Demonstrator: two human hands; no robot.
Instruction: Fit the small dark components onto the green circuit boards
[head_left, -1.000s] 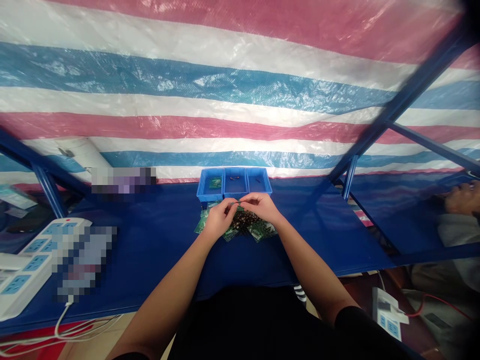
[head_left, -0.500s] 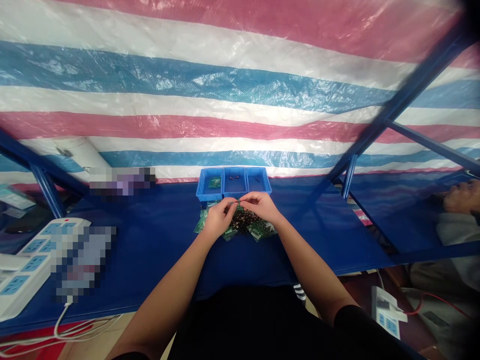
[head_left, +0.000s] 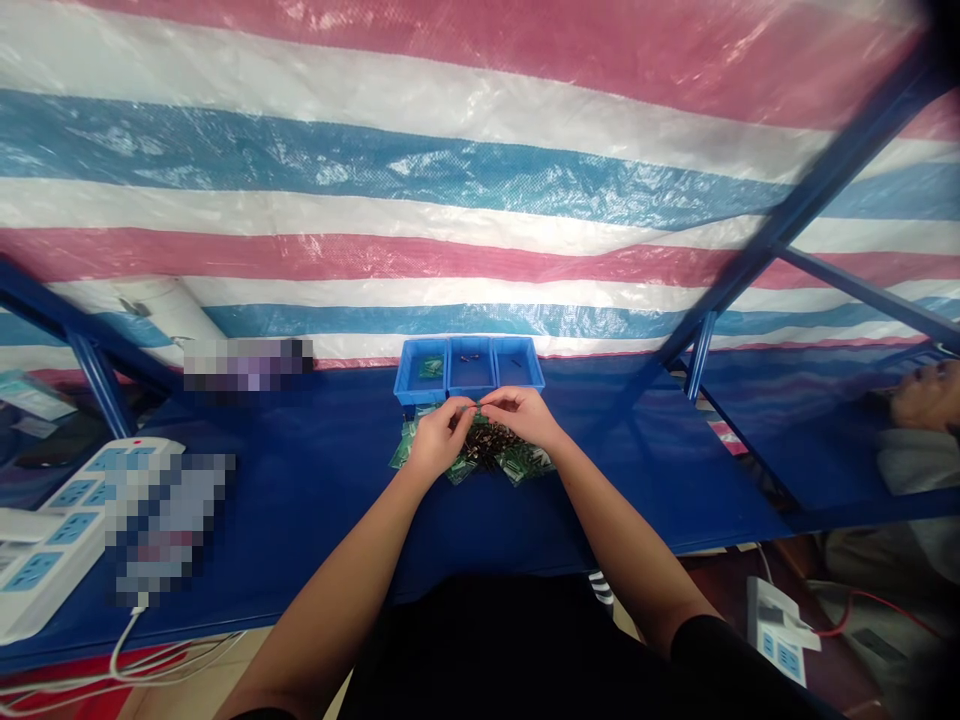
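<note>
A: Striped plastic sheeting (head_left: 450, 240) behind, red, white and blue. Blue surface (head_left: 637, 470) below it. Containers?

B: Three blue bins, side by side, at the middle of the surface's back edge. Left bin (head_left: 420, 395): a small cluster of green pieces (head_left: 431, 367), toward its right side. Middle bin (head_left: 472, 376): a few small dark bits. Right bin (head_left: 529, 373): one small dark bit.

A: And in front of the bins?

B: A loose heap of small dark parts (head_left: 489, 446), between the bins and the front edge. Green packets (head_left: 517, 465) flank it left and right; contents too fine to read.

A: Hands?

B: Left hand (head_left: 441, 437) and right hand (head_left: 526, 415) over the heap, fingertips nearly meeting. Both pinch a slim dark piece (head_left: 478, 405), just in front of the middle bin. Type too small to tell.

A: Elsewhere?

B: White power strip (head_left: 79, 540), near the surface's front left corner.
</note>
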